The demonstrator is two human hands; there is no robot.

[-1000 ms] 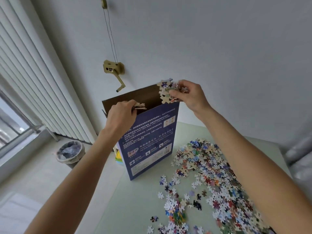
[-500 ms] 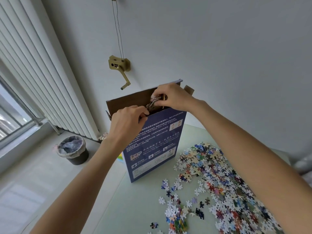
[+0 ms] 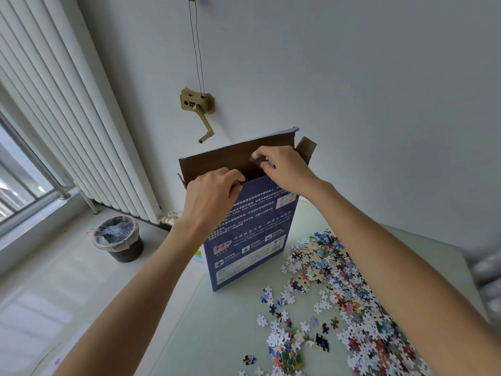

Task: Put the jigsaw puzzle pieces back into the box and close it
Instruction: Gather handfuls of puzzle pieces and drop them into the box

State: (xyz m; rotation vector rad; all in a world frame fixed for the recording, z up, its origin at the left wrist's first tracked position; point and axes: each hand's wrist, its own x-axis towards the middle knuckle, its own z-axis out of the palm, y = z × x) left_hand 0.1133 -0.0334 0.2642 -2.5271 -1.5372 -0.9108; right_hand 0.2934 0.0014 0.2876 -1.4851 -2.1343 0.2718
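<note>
The right hand [image 3: 284,169], which a second ago carried a clump of puzzle pieces over the upright blue box [image 3: 249,234], now hovers at its open top with fingers loosened and nothing visible in them. The left hand [image 3: 211,202] grips the box's near rim. Most puzzle pieces [image 3: 339,289] still litter the worktop [image 3: 217,335] to the right, so the job is far from done.

Our two bare arms and hands

We see our left hand [image 3: 210,198] and right hand [image 3: 284,169] with nothing on them: no gloves, rings, watch or wristbands. Both forearms are uncovered from the wrist down to the lower picture edge, where they leave view with no sleeve or cuff showing. The fingernails on the right hand's fingers [image 3: 256,156] look short and plain, though slightly blurred.
</note>
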